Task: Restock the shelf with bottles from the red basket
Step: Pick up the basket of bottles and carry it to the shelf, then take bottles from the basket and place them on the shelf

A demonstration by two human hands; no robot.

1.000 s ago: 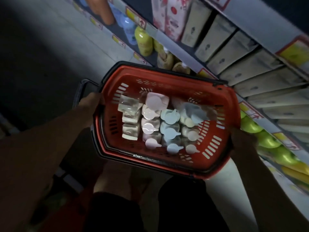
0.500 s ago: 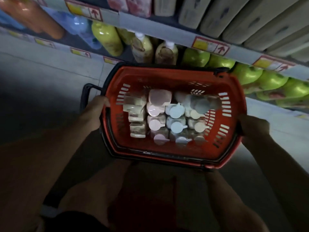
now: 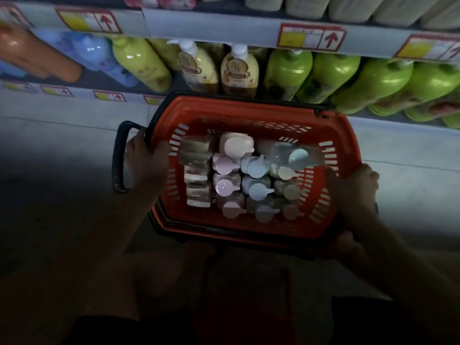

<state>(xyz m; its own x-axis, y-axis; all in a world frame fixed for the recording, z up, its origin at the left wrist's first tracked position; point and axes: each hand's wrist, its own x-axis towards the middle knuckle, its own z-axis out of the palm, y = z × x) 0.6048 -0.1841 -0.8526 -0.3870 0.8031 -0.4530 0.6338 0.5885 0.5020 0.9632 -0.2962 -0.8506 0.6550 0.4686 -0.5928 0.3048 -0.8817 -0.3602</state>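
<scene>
Bottles, smooth plastic with pastel flip caps, stand packed in the slotted red basket, which has swung square to the shelf at twelve o'clock, so unloading looks near; left hand and right hand each grip its rim.

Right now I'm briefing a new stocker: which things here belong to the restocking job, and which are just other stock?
Part of the job:
red basket, held at its ends by the left hand and right hand
small capped bottles standing inside it

Just nearby:
green bottles on the shelf
pump bottles
yellow bottle
orange bottle
price tags
</scene>
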